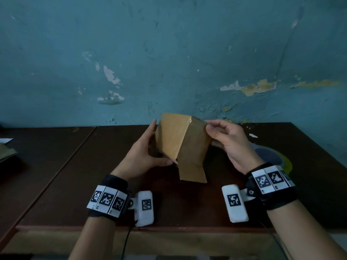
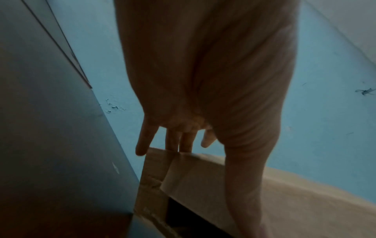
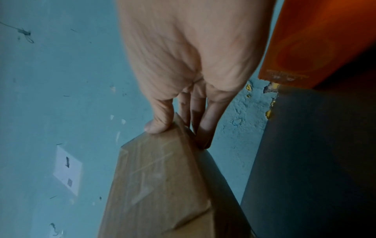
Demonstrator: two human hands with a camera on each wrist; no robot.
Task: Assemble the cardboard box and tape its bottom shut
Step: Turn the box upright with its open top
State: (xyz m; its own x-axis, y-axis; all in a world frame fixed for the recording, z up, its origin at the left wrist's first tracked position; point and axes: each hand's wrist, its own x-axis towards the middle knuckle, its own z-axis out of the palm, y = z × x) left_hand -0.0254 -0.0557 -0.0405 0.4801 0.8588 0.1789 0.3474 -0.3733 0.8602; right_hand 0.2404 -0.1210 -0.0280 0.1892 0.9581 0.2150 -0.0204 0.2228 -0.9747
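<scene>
Both hands hold box (image 1: 174,139) aloft over table (image 1: 75,175). Left hand (image 1: 142,156) clasps left side between thumb and fingers; right hand (image 1: 229,143) pinches top right edge. Glossy tape (image 3: 152,169) seems to cover right face; flap (image 1: 191,171) hangs loose. Fits smoothing seam or checking taped bottom; either needs box kept square. Roll (image 1: 285,163) beside right wrist.

1. A teal-blue wall (image 1: 169,44) fills the upper half of the frame, its paint peeling in white and yellowish patches (image 1: 259,88) at centre right.
2. A dark brown bench (image 1: 93,175) spans the lower half, and a second tabletop (image 1: 37,147) abuts it at the left.
3. The light is dim.
</scene>
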